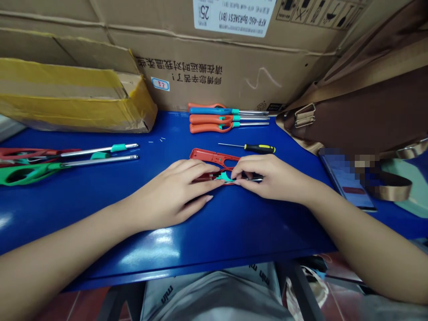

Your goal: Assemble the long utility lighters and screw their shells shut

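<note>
Left hand (180,189): in it came from the left, fingers stretched over the red shell (202,177), fingertips by the teal piece; its grip underneath was hidden, so I couldn't tell how firm it was.
Right hand (269,177): and here was the fine work, thumb and finger pinched narrow on the teal piece (225,177), a metal rod (257,179) showing beneath.
Loose half (214,157): red, it lay just beyond the fingers.
Screwdriver (261,148): black and yellow, it rested behind the right hand, tip leftward.
Back row (210,128): three orange lighters and one blue sat side by side, tubes pointing right.
Left side: red and green lighters (31,173) lay well apart from the hands, some white slivers (161,139) beyond their tips.
Counter (234,240): shiny blue, it carried the lot.
Edges: a yellow-taped box (83,113) stood left, a big carton (254,76) behind, a phone (346,178) and brown bag (371,107) right.
</note>
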### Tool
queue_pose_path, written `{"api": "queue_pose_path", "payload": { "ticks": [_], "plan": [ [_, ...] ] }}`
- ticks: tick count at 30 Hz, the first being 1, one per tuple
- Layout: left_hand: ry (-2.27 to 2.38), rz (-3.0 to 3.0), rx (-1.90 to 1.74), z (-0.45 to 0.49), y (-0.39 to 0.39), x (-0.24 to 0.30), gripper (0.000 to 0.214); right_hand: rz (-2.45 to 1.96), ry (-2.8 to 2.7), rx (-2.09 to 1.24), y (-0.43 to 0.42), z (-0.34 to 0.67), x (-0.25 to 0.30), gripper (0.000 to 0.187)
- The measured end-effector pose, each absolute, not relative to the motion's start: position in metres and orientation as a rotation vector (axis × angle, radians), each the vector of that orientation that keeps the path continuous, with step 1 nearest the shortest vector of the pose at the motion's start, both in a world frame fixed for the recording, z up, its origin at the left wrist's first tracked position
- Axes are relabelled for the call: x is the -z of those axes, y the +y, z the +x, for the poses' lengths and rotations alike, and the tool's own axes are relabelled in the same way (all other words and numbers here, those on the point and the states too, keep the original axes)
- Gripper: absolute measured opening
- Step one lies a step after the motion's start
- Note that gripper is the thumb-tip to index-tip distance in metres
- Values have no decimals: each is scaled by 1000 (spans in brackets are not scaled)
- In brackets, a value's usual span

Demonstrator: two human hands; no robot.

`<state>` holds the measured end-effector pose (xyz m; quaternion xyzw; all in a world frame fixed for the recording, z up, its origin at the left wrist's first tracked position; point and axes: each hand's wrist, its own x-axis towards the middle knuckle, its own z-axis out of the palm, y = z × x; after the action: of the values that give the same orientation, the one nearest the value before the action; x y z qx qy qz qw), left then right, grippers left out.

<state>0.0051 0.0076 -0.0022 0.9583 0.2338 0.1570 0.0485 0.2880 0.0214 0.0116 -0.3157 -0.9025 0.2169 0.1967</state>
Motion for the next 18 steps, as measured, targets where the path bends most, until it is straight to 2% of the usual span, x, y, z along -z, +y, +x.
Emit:
{"api": "queue_pose_path", "payload": {
  "ticks": [18],
  "plan": [
    [738,2941,-456,8,5,2,37,-897,-2642,-460,20,289,-12,13]
  ]
}}
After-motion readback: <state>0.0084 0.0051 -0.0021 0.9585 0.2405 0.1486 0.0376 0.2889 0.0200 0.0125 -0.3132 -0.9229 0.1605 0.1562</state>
